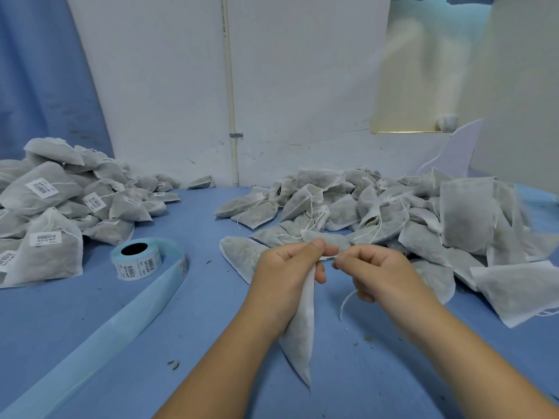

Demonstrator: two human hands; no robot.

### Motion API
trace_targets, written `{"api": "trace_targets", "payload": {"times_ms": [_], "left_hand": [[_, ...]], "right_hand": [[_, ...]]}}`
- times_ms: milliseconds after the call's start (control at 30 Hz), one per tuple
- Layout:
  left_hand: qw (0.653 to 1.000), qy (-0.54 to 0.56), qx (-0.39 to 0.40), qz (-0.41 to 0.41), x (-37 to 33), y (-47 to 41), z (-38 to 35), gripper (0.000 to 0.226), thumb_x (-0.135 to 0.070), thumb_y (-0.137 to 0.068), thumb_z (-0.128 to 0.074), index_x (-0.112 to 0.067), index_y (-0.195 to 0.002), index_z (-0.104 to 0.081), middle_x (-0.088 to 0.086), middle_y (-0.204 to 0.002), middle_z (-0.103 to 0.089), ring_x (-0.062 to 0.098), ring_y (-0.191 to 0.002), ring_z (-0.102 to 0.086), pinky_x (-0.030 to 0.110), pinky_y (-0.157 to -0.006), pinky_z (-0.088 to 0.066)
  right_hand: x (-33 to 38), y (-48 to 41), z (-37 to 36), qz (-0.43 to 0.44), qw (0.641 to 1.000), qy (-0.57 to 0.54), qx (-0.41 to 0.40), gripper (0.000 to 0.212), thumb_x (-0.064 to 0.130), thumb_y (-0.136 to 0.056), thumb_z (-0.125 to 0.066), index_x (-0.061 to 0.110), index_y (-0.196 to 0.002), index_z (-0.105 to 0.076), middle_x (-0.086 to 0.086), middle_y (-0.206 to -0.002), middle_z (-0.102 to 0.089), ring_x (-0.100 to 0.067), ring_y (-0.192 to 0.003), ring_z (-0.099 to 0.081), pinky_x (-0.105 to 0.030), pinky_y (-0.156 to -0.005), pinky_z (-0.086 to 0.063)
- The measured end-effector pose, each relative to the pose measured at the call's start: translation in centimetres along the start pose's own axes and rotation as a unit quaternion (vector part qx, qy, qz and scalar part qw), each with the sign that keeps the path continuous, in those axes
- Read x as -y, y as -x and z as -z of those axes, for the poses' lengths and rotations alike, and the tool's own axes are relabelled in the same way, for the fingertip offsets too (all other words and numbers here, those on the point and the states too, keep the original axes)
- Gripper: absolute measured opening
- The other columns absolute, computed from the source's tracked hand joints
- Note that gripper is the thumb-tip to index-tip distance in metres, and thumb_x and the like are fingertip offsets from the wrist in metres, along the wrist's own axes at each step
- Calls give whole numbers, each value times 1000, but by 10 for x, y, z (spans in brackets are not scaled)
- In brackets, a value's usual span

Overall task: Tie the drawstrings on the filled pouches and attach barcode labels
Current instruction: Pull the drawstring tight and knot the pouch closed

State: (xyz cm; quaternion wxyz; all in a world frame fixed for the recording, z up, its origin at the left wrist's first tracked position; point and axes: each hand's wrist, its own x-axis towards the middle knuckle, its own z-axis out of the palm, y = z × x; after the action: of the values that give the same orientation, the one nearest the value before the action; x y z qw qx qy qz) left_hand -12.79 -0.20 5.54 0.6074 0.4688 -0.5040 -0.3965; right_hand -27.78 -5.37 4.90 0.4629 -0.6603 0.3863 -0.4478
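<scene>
- Left hand (284, 267) is clenched round the neck of one pouch (299, 337), which hangs over the near middle of the table (211, 328).
- Right hand (372, 267) pinches its drawstring (344, 303), loose end dangling. The knot looks unfinished, and I see no label on it.
- Far left, a heap of labelled pouches (54, 207): done, I'd say.
- Far right, a bigger heap of bare pouches (393, 213), strings loose, so plenty left.
- The label roll (136, 261) waits at left, its backing strip (90, 343) trailing nearer.
</scene>
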Motion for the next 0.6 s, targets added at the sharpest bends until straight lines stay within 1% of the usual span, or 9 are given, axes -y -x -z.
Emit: {"api": "trace_targets", "payload": {"times_ms": [67, 100, 167, 233, 267, 300, 400, 500, 600], "left_hand": [[999, -34, -20, -11, 1, 0, -1, 38, -30, -97, -59, 4, -90, -73, -14, -55, -60, -7, -54, -55, 21, -64, -40], [998, -55, -28, -21, 2, 0, -2, 37, -30, -96, -60, 3, -87, -73, -14, -55, -60, -7, -57, -55, 18, -64, -42], [992, -112, -39, -52, 2, 2, -4, 34, -28, -95, -62, -2, -77, -73, -9, -54, -57, 0, -61, -55, 13, -62, -43], [975, -196, -33, -99, 5, 3, -4, 36, -25, -96, -60, -4, -67, -65, 1, -54, -52, 10, -59, -49, 25, -62, -43], [962, -242, -27, -123, 7, 4, -3, 39, -26, -96, -58, -6, -63, -58, 4, -55, -48, 15, -59, -46, 33, -61, -42], [948, -283, -20, -145, 9, 4, -2, 39, -27, -94, -54, -10, -59, -50, 3, -54, -44, 15, -58, -43, 36, -60, -40], [927, -334, -2, -169, 10, 3, 0, 34, -32, -83, -45, -21, -53, -35, -4, -51, -38, 13, -56, -37, 34, -57, -34], [920, -345, 32, -182, 11, 2, 0, 29, -31, -80, -46, -19, -55, -40, -4, -51, -39, 12, -57, -38, 30, -56, -33], [919, -354, 46, -169, 11, 3, 1, 29, -36, -78, -46, -17, -56, -45, -3, -52, -40, 11, -56, -38, 33, -56, -35]], "right_hand": [[-1, 1, -3, 41, 998, 50, -12, 16, 18, -83, -69, 19, -68, -69, 6, -51, -37, -8, -46, -32, -19, -46, -30], [-2, 2, -5, 67, 994, 82, -17, 16, 17, -84, -69, 20, -68, -69, 7, -50, -37, -7, -46, -33, -17, -46, -31], [-4, 4, -8, 117, 982, 148, -24, 17, 16, -83, -68, 23, -67, -68, 7, -48, -37, -4, -46, -33, -14, -48, -30], [-3, 6, -9, 162, 965, 204, -18, 17, 17, -83, -67, 26, -68, -68, 2, -49, -39, -5, -48, -36, -15, -50, -32], [-2, 7, -9, 184, 957, 224, -12, 16, 17, -82, -66, 26, -70, -69, 0, -50, -43, -6, -49, -38, -14, -51, -32], [-1, 7, -7, 207, 948, 240, -8, 15, 17, -82, -66, 27, -71, -70, -1, -51, -46, -7, -50, -41, -13, -53, -33], [3, 9, -2, 256, 929, 266, -14, 11, 21, -76, -63, 28, -69, -68, 1, -56, -52, -7, -54, -47, -10, -57, -34], [6, 10, 2, 276, 922, 271, -21, 18, 21, -72, -63, 37, -66, -61, 4, -66, -55, -7, -58, -50, -9, -56, -34], [6, 8, 3, 279, 920, 275, -28, 12, 22, -72, -63, 32, -65, -62, 4, -65, -54, -10, -61, -52, -11, -56, -35]]}}
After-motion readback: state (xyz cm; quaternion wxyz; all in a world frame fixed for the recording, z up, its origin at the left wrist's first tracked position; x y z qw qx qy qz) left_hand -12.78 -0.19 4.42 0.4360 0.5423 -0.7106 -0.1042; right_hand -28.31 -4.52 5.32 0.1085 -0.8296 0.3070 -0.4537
